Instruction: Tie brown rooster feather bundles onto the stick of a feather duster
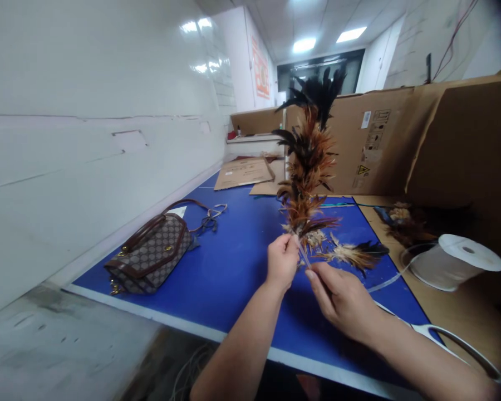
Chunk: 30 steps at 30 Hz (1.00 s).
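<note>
A feather duster (311, 161) of brown and black feathers stands upright above the blue table, its lower end pinched in my left hand (283, 260). From that end a narrow translucent plastic strip (304, 255) runs down to my right hand (344, 298), closed on it between thumb and fingers. A white spool (455, 262) stands at the right, and a strip of the same look leads from it toward my right hand. Just beyond that hand lie loose feathers (353, 253). White-handled scissors (432, 331) are partly hidden under my right forearm.
A patterned handbag (150, 253) with brown straps sits on the blue table (229, 273) at the left. Flat cardboard (244, 172) lies farther back. A tall cardboard wall (371, 139) borders the right side, with more dark feathers (409, 225) before it.
</note>
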Tool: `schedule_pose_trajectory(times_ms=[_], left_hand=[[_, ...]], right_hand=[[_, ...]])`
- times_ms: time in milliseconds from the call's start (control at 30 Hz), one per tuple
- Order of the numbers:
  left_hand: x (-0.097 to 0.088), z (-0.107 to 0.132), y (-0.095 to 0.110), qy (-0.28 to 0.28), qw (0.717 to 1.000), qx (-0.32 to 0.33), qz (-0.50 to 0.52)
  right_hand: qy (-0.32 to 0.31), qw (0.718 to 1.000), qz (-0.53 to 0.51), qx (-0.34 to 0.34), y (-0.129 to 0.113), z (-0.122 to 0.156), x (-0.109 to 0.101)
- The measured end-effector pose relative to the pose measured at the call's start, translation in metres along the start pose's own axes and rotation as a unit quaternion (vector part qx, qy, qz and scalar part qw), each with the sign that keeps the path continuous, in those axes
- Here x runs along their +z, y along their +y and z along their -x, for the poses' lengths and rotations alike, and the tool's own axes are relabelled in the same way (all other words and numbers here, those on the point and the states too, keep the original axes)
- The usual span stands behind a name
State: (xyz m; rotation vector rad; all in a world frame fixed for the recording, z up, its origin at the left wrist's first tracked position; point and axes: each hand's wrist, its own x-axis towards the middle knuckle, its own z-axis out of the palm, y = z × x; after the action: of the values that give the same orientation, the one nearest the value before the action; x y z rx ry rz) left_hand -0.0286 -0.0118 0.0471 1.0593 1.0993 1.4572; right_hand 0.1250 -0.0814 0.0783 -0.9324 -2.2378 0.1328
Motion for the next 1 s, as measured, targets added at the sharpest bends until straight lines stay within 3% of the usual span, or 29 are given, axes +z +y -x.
schedule_pose_trajectory(times_ms=[100, 333, 533, 733, 867, 1000], left_hand=[[-0.002, 0.003, 0.005, 0.010, 0.996, 0.001, 0.083], [-0.005, 0.016, 0.019, -0.044, 0.972, -0.073, 0.220], [0.002, 0.035, 0.028, -0.152, 0.941, -0.158, 0.259], [0.009, 0.051, 0.034, -0.249, 0.913, -0.188, 0.263], [0.010, 0.053, 0.032, -0.243, 0.919, -0.166, 0.264], [0.007, 0.053, 0.024, -0.193, 0.949, -0.098, 0.231]], right_hand=[[0.013, 1.000, 0.012, 0.012, 0.014, 0.010, -0.003], [0.029, 0.994, -0.035, 0.097, 0.056, 0.026, -0.008], [0.045, 0.987, -0.060, 0.142, 0.080, 0.019, -0.014], [0.005, 0.985, -0.099, 0.144, 0.082, 0.009, -0.005], [-0.011, 0.983, -0.103, 0.150, 0.081, 0.006, 0.002], [-0.006, 0.982, -0.091, 0.165, 0.086, 0.006, 0.004]])
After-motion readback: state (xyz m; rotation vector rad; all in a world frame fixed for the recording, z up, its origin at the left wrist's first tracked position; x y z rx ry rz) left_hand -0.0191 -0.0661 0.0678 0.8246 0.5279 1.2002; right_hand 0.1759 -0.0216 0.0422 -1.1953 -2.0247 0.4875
